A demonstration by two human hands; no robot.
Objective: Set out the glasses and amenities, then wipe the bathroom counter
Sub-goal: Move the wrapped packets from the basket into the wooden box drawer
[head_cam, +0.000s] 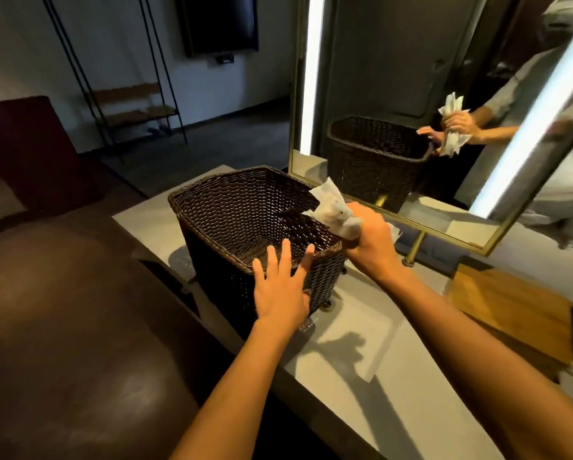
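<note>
A dark brown wicker basket (245, 207) stands on the grey bathroom counter (394, 376) and looks empty inside. My left hand (280, 287) rests flat against its near wall, fingers spread over the rim. My right hand (371, 240) is shut on a bunch of white wrapped amenity packets (334, 210), held just beside the basket's right rim. No glasses are in view.
A brass-framed mirror (411, 94) with lit strips stands behind the basket on a brass post (412, 250). A wooden tray (510, 307) lies at the right of the counter. A sunken sink basin (354, 343) sits in front of the basket. Dark floor drops off at left.
</note>
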